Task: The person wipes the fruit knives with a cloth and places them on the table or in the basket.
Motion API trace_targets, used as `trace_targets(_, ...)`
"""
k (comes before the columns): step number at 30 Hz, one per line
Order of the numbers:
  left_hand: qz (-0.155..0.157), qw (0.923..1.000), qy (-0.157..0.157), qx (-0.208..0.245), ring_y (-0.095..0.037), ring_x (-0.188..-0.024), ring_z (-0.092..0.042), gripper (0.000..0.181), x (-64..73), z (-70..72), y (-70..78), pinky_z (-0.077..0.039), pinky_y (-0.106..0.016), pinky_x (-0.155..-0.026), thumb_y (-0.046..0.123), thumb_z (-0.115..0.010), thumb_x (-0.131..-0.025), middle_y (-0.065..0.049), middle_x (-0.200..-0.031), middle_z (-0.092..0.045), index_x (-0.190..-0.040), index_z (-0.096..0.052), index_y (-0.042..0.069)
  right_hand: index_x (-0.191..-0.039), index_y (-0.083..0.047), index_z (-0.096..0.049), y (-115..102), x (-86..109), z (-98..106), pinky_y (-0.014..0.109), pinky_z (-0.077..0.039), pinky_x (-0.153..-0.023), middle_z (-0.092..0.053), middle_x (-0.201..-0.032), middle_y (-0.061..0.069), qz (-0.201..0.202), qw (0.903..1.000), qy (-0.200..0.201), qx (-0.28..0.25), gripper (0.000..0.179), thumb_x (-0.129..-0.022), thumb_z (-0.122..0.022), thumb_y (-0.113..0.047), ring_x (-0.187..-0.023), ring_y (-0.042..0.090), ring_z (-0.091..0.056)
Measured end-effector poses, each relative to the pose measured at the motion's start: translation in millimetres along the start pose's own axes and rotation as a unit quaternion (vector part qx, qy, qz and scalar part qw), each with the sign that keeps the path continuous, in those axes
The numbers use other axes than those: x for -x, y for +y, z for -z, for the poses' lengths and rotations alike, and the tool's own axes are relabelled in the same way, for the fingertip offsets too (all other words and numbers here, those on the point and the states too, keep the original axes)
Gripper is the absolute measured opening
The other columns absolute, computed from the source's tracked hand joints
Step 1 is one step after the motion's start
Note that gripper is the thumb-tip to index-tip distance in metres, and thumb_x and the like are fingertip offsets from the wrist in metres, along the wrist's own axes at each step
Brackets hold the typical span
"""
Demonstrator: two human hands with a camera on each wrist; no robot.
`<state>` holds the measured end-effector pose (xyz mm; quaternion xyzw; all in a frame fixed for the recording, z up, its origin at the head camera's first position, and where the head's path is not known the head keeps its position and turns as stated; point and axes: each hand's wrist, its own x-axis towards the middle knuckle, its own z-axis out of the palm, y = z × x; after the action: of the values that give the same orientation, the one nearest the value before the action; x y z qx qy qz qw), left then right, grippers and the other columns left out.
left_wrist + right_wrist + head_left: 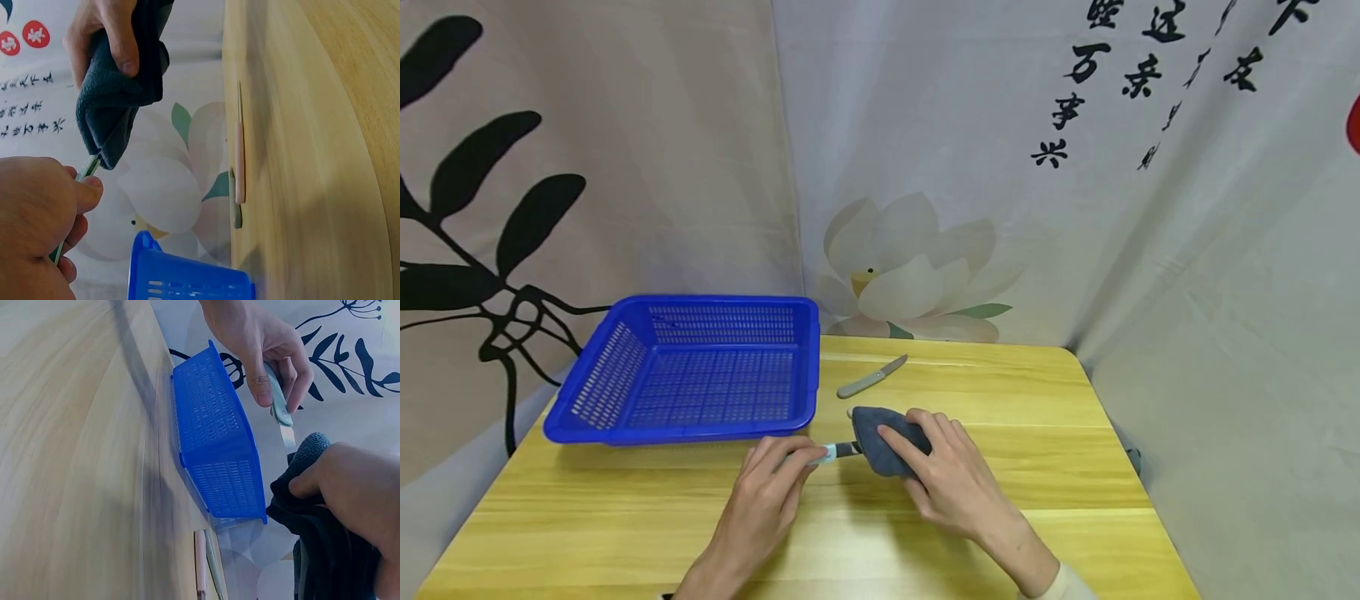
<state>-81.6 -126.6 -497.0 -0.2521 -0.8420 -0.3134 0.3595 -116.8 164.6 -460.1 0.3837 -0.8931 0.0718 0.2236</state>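
My left hand (763, 492) grips a knife by its pale green handle (279, 397), with the blade pointing right. A dark grey-blue cloth (872, 433) is folded over that blade, so most of it is hidden; a short stretch of bare blade (287, 439) shows beside the handle. My right hand (955, 479) holds the cloth, thumb on one side and fingers on the other. Both hands are raised above the table. Beyond the cloth lie a grey-green-handled knife (863, 383) and a pink-handled knife (240, 165), the latter mostly hidden by the cloth in the head view.
A blue perforated plastic basket (808, 408) stands at the table's back left, just beyond my left hand. The wooden table (1045, 400) has a rounded back right corner. Behind it hangs a printed curtain (925, 108) with a lotus and dark characters.
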Motion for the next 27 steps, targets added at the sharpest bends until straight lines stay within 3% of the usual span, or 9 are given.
trace_targets(3, -0.004, 1.0000, -0.001, 0.001, -0.018, -0.096, -0.067, 0.023, -0.4, -1.1, 0.1, -0.047, -0.026, -0.084, 0.004, -0.082, -0.094, -0.004, -0.113, -0.081, -0.115, -0.083, 0.012, -0.155, -0.027, -0.067, 2, 1.9, -2, 0.044, -0.060, -0.096, -0.065, -0.141, 0.012, -0.006, 1.0000, -0.001, -0.002, 0.078, -0.082, -0.095, -0.019, -0.117, 0.028, -0.066)
trace_targets(4, -0.007, 1.0000, 0.001, -0.001, -0.018, -0.096, -0.067, 0.029, -0.7, -1.3, 0.2, -0.048, -0.027, -0.084, 0.000, -0.084, -0.089, -0.003, -0.113, -0.081, -0.115, -0.083, 0.012, -0.155, -0.027, -0.068, 3, 2.6, -3, 0.044, -0.061, -0.096, -0.065, -0.141, 0.012, -0.007, 1.0000, -0.001, -0.003, 0.078, -0.082, -0.095, -0.019, -0.117, 0.028, -0.066)
trace_targets(12, 0.020, 0.9994, -0.029, -0.001, -0.017, -0.100, -0.068, 0.017, 0.6, -2.4, 2.5, -0.048, -0.026, -0.089, 0.009, -0.076, -0.099, -0.004, -0.114, -0.081, -0.115, -0.084, 0.012, -0.155, -0.027, -0.068, 10, 6.9, -7, 0.045, -0.061, -0.097, -0.065, -0.142, 0.013, -0.012, 0.9999, 0.003, -0.002, 0.078, -0.083, -0.096, -0.020, -0.118, 0.029, -0.066)
trace_targets(19, 0.011, 0.9996, -0.023, 0.009, -0.018, -0.100, -0.069, 0.023, -4.5, -7.7, 4.2, -0.050, -0.027, -0.090, 0.003, -0.080, -0.094, -0.003, -0.113, -0.081, -0.116, -0.084, 0.012, -0.154, -0.026, -0.068, 15, 9.9, -5, 0.044, -0.061, -0.096, -0.065, -0.141, 0.013, -0.020, 0.9998, 0.002, 0.007, 0.077, -0.083, -0.097, -0.021, -0.116, 0.029, -0.067)
trace_targets(23, 0.008, 0.9996, -0.007, 0.024, -0.019, -0.098, -0.067, 0.016, -5.1, -7.8, 4.1, -0.045, -0.024, -0.087, 0.015, -0.070, -0.109, -0.003, -0.113, -0.081, -0.116, -0.084, 0.011, -0.155, -0.026, -0.068, 19, 10.0, -4, 0.044, -0.060, -0.097, -0.065, -0.141, 0.014, -0.019, 0.9997, -0.004, 0.012, 0.077, -0.084, -0.095, -0.022, -0.115, 0.028, -0.065)
trace_targets(27, 0.007, 0.9993, 0.017, 0.034, -0.020, -0.097, -0.065, 0.034, -6.4, -7.5, 2.3, -0.043, -0.022, -0.084, 0.028, -0.057, -0.118, -0.005, -0.111, -0.081, -0.115, -0.085, 0.010, -0.155, -0.026, -0.068, 26, 10.5, -1, 0.045, -0.060, -0.098, -0.064, -0.141, 0.014, -0.024, 0.9994, -0.003, 0.024, 0.077, -0.084, -0.095, -0.021, -0.113, 0.029, -0.064)
